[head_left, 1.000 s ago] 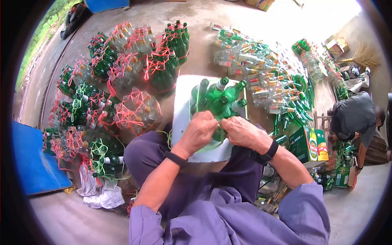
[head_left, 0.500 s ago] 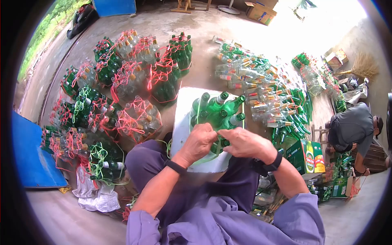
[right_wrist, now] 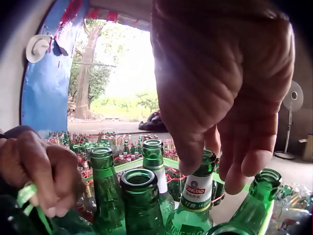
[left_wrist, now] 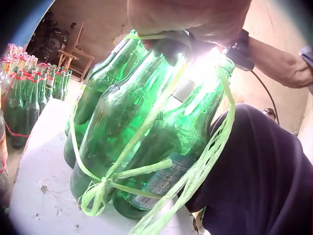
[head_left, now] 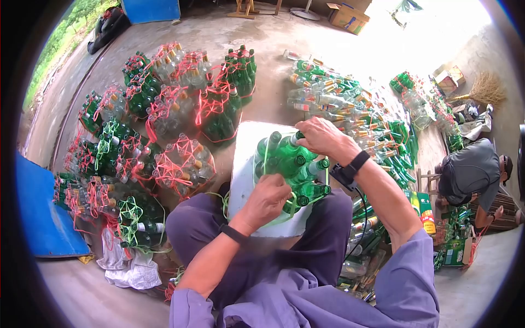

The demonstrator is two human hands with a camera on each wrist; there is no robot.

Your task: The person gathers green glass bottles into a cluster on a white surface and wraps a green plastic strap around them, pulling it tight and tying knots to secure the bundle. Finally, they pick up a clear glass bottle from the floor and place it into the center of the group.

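Several green bottles (head_left: 288,163) stand in a cluster on a white board (head_left: 244,143) in front of my lap. My left hand (head_left: 265,202) is at the near side of the cluster; in the right wrist view this left hand (right_wrist: 41,169) pinches a green plastic strap (right_wrist: 43,220). Strap loops run round the bottles, with a knot (left_wrist: 103,182) low on their side in the left wrist view. At the far side my right hand (head_left: 324,139) has thumb and fingers about the neck of a bottle (right_wrist: 198,188) with a white label.
Bottle bundles tied with red and green strap (head_left: 185,161) stand at the left. Loose bottles (head_left: 328,101) lie in rows at the right. Another person (head_left: 474,170) bends over at far right, near a green carton (head_left: 455,252). A blue panel (head_left: 46,210) is at far left.
My right hand has left the spot beside my left hand and moved away from my body to the far bottle's neck. My left hand has shifted slightly down in the head view, still pinching.
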